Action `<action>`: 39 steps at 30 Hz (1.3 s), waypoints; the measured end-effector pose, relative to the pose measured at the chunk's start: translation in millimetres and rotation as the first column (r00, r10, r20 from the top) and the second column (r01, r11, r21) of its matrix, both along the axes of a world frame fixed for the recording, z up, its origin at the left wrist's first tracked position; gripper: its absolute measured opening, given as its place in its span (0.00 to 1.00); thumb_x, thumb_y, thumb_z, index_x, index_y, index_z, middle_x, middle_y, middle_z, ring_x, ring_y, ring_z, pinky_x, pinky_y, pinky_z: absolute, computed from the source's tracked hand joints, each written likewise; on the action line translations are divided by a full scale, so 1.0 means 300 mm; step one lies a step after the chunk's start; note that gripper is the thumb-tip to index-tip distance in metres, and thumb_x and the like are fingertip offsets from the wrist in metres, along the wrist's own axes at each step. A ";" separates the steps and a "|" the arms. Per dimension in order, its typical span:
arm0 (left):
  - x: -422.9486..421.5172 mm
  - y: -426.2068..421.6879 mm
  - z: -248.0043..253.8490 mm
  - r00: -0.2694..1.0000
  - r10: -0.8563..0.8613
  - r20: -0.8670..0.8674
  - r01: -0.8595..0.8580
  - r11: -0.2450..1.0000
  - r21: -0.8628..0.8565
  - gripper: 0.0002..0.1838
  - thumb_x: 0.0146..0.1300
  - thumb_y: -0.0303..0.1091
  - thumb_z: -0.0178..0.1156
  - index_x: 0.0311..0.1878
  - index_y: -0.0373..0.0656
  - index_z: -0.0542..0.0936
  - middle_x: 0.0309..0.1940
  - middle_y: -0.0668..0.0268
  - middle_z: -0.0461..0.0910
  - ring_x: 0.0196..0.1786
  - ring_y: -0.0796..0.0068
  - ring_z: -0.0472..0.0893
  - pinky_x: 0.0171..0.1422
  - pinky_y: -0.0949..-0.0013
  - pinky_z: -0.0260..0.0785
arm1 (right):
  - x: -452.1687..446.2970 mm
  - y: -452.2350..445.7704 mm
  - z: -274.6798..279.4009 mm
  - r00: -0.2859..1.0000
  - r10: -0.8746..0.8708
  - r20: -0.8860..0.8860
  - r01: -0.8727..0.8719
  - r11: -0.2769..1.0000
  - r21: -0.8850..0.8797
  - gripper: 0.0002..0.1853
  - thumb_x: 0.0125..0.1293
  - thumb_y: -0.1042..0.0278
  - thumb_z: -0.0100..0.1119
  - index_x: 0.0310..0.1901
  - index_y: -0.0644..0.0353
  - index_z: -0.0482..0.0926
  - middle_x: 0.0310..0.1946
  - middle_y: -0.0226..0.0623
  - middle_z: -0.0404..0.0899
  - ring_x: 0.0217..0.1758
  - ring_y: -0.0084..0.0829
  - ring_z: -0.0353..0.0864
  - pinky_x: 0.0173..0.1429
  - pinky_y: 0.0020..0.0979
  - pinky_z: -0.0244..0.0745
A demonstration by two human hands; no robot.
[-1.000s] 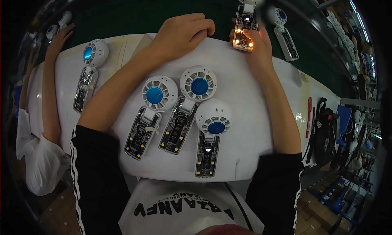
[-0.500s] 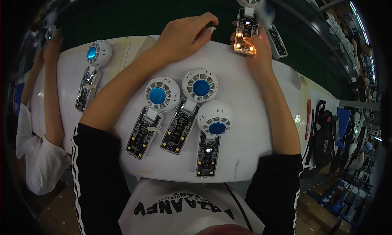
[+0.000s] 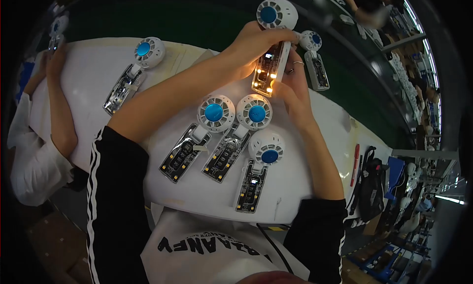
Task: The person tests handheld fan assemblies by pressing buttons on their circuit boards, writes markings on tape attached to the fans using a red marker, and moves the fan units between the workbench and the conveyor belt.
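The left hand (image 3: 258, 43) hid the neck of the lit fan (image 3: 266, 76). The right hand (image 3: 294, 92) had some fingers out of sight behind it. The fan's screen (image 3: 268, 56) was too small to read. Near the table's (image 3: 295, 178) far left corner, another person's fan (image 3: 58, 25) was blurry.
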State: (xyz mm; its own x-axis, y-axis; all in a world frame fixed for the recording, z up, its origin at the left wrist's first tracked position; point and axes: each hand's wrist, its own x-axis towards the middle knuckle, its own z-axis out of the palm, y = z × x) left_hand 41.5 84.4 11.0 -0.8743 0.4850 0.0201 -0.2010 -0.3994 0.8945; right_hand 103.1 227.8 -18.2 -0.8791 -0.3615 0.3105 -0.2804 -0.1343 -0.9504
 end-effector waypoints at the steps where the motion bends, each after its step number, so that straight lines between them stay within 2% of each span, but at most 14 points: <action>1: 0.007 -0.004 0.018 0.990 0.141 0.000 -0.140 0.981 0.135 0.14 0.57 0.37 0.61 0.42 0.37 0.77 0.35 0.62 0.80 0.40 0.71 0.81 0.46 0.68 0.75 | -0.016 0.018 -0.012 0.997 -0.043 -0.065 0.043 0.999 0.001 0.39 0.58 0.69 0.53 0.67 0.64 0.44 0.59 0.46 0.61 0.56 0.33 0.68 0.60 0.34 0.64; 4: -0.069 -0.096 0.083 0.962 0.241 0.130 -0.274 0.852 0.446 0.15 0.49 0.35 0.67 0.37 0.36 0.77 0.30 0.59 0.80 0.33 0.73 0.81 0.36 0.70 0.77 | -0.034 0.079 0.027 0.958 -0.242 -0.155 0.254 0.965 0.060 0.34 0.59 0.70 0.53 0.65 0.66 0.52 0.57 0.48 0.62 0.55 0.34 0.69 0.58 0.32 0.65; 6: -0.079 -0.112 0.087 0.957 0.266 0.113 -0.288 0.848 0.445 0.16 0.49 0.36 0.68 0.37 0.36 0.77 0.30 0.59 0.80 0.33 0.73 0.81 0.36 0.70 0.77 | -0.081 0.158 0.027 0.682 -0.473 -0.558 0.728 0.508 0.459 0.30 0.59 0.67 0.55 0.61 0.69 0.59 0.55 0.50 0.64 0.53 0.38 0.71 0.56 0.33 0.67; 9: -0.098 -0.135 0.100 0.933 0.355 0.056 -0.349 0.858 0.377 0.16 0.49 0.36 0.68 0.37 0.36 0.77 0.30 0.59 0.80 0.33 0.73 0.81 0.36 0.71 0.77 | -0.134 0.192 -0.003 0.561 -0.471 -0.681 0.824 0.239 0.513 0.30 0.56 0.62 0.60 0.57 0.72 0.64 0.52 0.54 0.68 0.51 0.42 0.73 0.54 0.35 0.69; 12: -0.114 -0.150 0.110 0.903 0.429 -0.011 -0.409 0.868 0.281 0.17 0.48 0.37 0.68 0.37 0.36 0.77 0.30 0.59 0.80 0.32 0.73 0.81 0.36 0.71 0.77 | -0.164 0.169 -0.003 0.766 -0.512 -0.388 0.553 0.218 0.804 0.34 0.53 0.57 0.64 0.55 0.75 0.65 0.48 0.55 0.72 0.50 0.44 0.75 0.54 0.37 0.70; 15: -0.114 -0.159 0.123 0.864 0.494 -0.095 -0.475 0.864 0.169 0.17 0.48 0.37 0.69 0.37 0.37 0.77 0.30 0.59 0.80 0.32 0.74 0.81 0.35 0.71 0.77 | -0.216 0.152 0.044 0.774 -0.595 -0.216 0.401 0.197 0.894 0.32 0.50 0.57 0.66 0.50 0.74 0.68 0.44 0.51 0.75 0.43 0.40 0.78 0.47 0.34 0.74; 17: -0.106 -0.167 0.126 0.841 0.518 -0.154 -0.512 0.855 0.081 0.18 0.47 0.38 0.69 0.37 0.37 0.77 0.30 0.59 0.80 0.32 0.74 0.81 0.35 0.71 0.77 | -0.229 0.155 0.048 0.757 -0.643 -0.117 0.315 0.202 0.928 0.31 0.49 0.57 0.67 0.48 0.73 0.69 0.41 0.50 0.77 0.40 0.38 0.80 0.43 0.33 0.76; 19: -0.111 -0.172 0.131 0.806 0.550 -0.217 -0.560 0.828 0.019 0.18 0.47 0.38 0.69 0.37 0.37 0.77 0.30 0.59 0.80 0.32 0.74 0.81 0.35 0.72 0.77 | -0.258 0.184 0.054 0.736 -0.605 0.302 0.221 0.637 0.738 0.26 0.51 0.61 0.67 0.45 0.70 0.70 0.39 0.44 0.77 0.35 0.31 0.80 0.36 0.29 0.76; 22: -0.125 -0.185 0.117 0.755 0.587 -0.293 -0.628 0.775 -0.068 0.19 0.47 0.38 0.70 0.37 0.37 0.77 0.30 0.60 0.79 0.31 0.74 0.81 0.35 0.72 0.77 | -0.155 0.094 0.057 0.743 -0.492 0.455 0.366 0.867 0.339 0.23 0.53 0.64 0.66 0.46 0.69 0.69 0.37 0.40 0.76 0.33 0.27 0.79 0.33 0.26 0.75; 24: -0.148 -0.189 0.090 0.733 0.600 -0.321 -0.654 0.751 -0.089 0.19 0.46 0.39 0.70 0.37 0.37 0.77 0.30 0.60 0.79 0.31 0.74 0.81 0.34 0.72 0.77 | -0.104 0.046 0.062 0.744 -0.450 0.494 0.393 0.893 0.221 0.23 0.56 0.64 0.64 0.48 0.69 0.67 0.37 0.40 0.76 0.31 0.26 0.77 0.30 0.27 0.74; 26: -0.183 -0.189 0.012 0.855 0.514 -0.059 -0.514 0.831 -0.213 0.22 0.45 0.42 0.71 0.37 0.36 0.76 0.28 0.59 0.79 0.30 0.74 0.82 0.33 0.74 0.77 | -0.046 0.026 0.035 0.796 -0.347 0.495 0.390 0.921 0.018 0.21 0.61 0.60 0.57 0.48 0.69 0.67 0.37 0.39 0.74 0.29 0.27 0.73 0.30 0.26 0.69; 33: -0.242 -0.159 -0.180 0.740 0.494 -0.457 -0.671 0.486 -0.560 0.41 0.46 0.47 0.69 0.53 0.28 0.61 0.43 0.46 0.74 0.38 0.63 0.81 0.39 0.67 0.76 | 0.003 0.030 -0.020 0.895 -0.247 0.372 0.312 0.942 -0.125 0.22 0.61 0.68 0.38 0.57 0.66 0.60 0.49 0.48 0.73 0.30 0.29 0.72 0.27 0.28 0.67; 37: -0.250 -0.151 -0.217 0.676 0.479 -0.561 -0.737 0.440 -0.513 0.39 0.49 0.49 0.66 0.53 0.26 0.62 0.41 0.47 0.74 0.39 0.60 0.80 0.45 0.66 0.74 | -0.006 0.037 -0.040 0.902 -0.209 0.379 0.306 0.927 -0.217 0.21 0.62 0.71 0.39 0.58 0.64 0.58 0.49 0.48 0.72 0.30 0.29 0.75 0.26 0.28 0.69; 39: -0.231 -0.170 -0.185 0.386 0.507 -0.771 -0.917 0.307 -0.256 0.35 0.50 0.50 0.65 0.52 0.29 0.68 0.39 0.54 0.76 0.39 0.65 0.79 0.44 0.67 0.72 | -0.001 0.033 -0.033 0.906 -0.232 0.354 0.306 0.937 -0.168 0.21 0.62 0.71 0.38 0.58 0.63 0.58 0.45 0.47 0.74 0.29 0.28 0.75 0.27 0.28 0.70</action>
State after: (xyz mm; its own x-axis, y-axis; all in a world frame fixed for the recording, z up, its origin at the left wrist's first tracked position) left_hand -27.9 33.3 -44.4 -0.7794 -0.2785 0.5612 0.3839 0.4956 0.7791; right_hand 102.9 237.8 -28.1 -0.9979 -0.0539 0.0353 -0.0170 -0.3082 -0.9512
